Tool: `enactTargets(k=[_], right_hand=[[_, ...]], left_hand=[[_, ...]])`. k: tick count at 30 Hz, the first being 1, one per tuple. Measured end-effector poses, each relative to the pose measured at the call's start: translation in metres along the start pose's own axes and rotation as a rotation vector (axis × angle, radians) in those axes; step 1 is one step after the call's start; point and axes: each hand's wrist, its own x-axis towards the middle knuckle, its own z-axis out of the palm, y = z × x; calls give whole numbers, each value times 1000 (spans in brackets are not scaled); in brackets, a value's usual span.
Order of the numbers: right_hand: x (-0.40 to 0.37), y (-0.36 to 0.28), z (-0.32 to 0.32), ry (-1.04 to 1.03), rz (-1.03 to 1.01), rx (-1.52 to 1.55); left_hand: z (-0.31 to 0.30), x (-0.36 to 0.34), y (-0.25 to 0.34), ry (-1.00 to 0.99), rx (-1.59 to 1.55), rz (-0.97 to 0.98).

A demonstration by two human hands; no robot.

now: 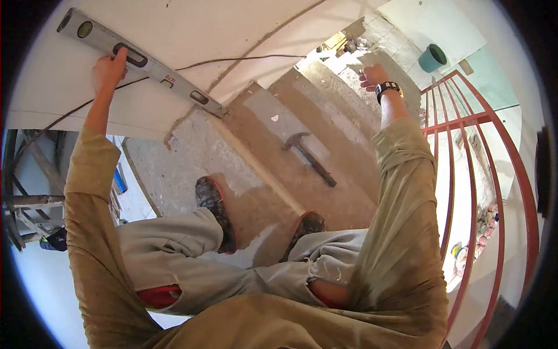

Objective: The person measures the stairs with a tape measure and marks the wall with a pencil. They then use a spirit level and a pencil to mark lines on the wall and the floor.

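My left hand [109,71] grips a long grey spirit level [154,68] by its hand slot. The level lies slantwise against the pale wall, its lower right end near the edge of a step. My right hand [375,77], with a watch [388,88] at the wrist, is held out over the lower stairs. Its fingers are loosely bent and a little apart, and nothing shows in them. A claw hammer [310,157] rests on a step between my arms, touched by neither hand.
Bare concrete stairs [308,104] lead down and away beneath my feet. A red metal railing [471,119] runs along the right. A dark cable [232,59] crosses the wall behind the level. Lower down stands a green bucket [432,58]. Wooden poles [35,201] are at the left.
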Motion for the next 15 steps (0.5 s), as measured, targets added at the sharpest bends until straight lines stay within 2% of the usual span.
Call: enactTargets(k=[1,4,7,15], right_hand=[[-1,-1,0,2,5,11],[-8,-7,0,19,-3,23],[-9,-10,3,17,-13,19],[-9,-14,6,25,-21,13]], left_hand=[[-2,-3,3,2,29,-13],[8,2,-6,-9,-201,-21],[9,2,-2,-19,-196,-73],[9,-1,-2,51,-92,-48]])
